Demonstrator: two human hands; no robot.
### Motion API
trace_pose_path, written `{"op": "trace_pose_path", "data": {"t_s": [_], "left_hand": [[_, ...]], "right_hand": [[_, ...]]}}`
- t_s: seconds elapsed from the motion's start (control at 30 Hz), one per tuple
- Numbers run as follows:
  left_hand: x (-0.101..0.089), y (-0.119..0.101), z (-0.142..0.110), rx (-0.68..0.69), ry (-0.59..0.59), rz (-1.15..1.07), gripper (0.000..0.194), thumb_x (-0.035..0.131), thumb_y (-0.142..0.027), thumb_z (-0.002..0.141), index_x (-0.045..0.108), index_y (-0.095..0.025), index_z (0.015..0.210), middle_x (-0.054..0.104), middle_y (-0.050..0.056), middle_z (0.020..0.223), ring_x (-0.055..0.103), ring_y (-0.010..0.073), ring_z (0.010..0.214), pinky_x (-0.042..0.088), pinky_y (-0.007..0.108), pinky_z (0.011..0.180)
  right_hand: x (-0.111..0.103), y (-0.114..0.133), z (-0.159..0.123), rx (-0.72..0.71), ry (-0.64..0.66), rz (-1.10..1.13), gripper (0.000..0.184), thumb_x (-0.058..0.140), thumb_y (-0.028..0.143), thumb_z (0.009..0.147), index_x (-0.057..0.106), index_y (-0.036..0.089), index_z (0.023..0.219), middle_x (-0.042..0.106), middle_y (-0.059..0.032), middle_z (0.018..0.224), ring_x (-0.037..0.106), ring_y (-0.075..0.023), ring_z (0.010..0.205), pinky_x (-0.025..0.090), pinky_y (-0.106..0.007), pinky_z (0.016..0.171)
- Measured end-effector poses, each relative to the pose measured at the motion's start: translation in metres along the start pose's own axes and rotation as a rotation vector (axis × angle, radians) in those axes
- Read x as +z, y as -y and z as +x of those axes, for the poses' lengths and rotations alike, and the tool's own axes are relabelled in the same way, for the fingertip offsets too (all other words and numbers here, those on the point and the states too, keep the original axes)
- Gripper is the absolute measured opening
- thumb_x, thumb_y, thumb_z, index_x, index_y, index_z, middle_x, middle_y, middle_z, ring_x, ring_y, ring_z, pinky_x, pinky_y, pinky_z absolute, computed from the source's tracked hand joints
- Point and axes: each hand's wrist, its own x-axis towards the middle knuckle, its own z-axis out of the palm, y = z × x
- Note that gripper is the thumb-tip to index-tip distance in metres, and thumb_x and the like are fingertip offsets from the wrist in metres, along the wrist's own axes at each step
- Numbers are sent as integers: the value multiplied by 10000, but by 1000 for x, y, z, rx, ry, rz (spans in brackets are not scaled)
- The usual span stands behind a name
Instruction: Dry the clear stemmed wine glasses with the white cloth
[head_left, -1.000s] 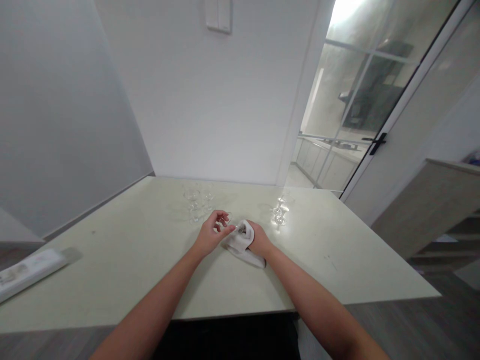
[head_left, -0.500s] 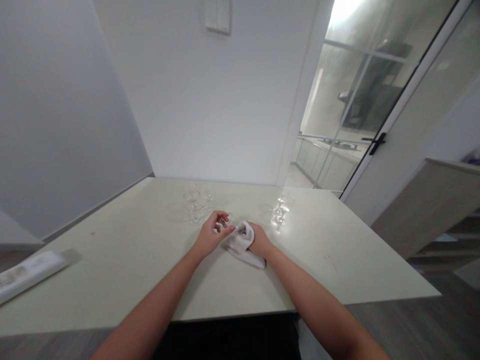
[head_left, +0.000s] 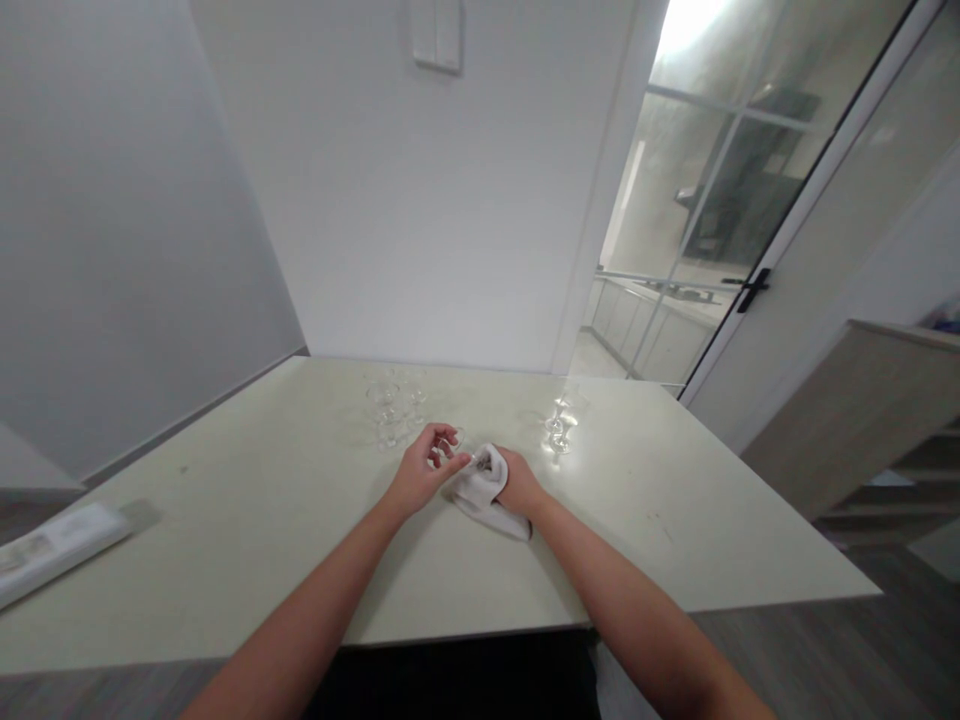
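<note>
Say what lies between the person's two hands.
In the head view, a whitish cloth and part of a clear glass lie between the left hand and right hand.

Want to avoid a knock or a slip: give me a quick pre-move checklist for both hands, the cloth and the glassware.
1. Left hand on the clear glass: ok, thumb and fingers are around it.
2. Right hand on the white cloth: ok, cloth is gripped and bunched beside the left thumb.
3. How far the glass reaches into the cloth: cannot tell, folds and fingers hide it.
4. Left glass group apart from the left hand: ok, but close.
5. Right glass group apart from the right hand: ok, a gap shows.
6. White package away from the arms: ok, far left.
</note>
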Motion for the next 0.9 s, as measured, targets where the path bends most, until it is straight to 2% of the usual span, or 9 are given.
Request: {"op": "trace_pose_path", "data": {"t_s": [0.2,0.5,0.7,0.8,0.9], "left_hand": [[0,1,0,2,-4,6,411,664,-447,765,493,-194,1040,574,41,953,567,135,771,443,247,627],[0,2,0,13,-20,-3,374,656,-435,766,506,-199,1014,579,36,934,565,136,758,441,240,615],[-1,5,-4,136,61,-91,425,562,-370,841,439,-202,1211,576,105,1128,567,173,931,462,308,760],[0,7,-3,127,79,-160,497,612,-348,816,388,-219,1240,553,116,1187,567,170,953,473,304,756],[3,7,-1,41,27,-156,578,710,-340,735,391,-223,1202,557,90,1110,581,150,861,482,270,679]], "right_hand": [[0,-1,0,8,-9,-8,126,613,280,728,556,182,784,598,12,732,484,-121,633,390,-224,629],[0,-7,-2,5,4,3,112,596,234,719,604,180,816,649,-18,800,551,-155,704,422,-243,678],[2,-8,-2,-19,38,-43,109,613,222,683,597,187,785,636,-10,765,541,-155,688,410,-239,659],[0,-6,-2,-15,36,-34,120,606,231,688,605,183,799,646,-15,780,548,-155,695,418,-239,664],[-1,-4,-3,-12,18,-22,134,610,236,686,623,177,805,655,-25,789,553,-156,698,431,-254,686]]}}
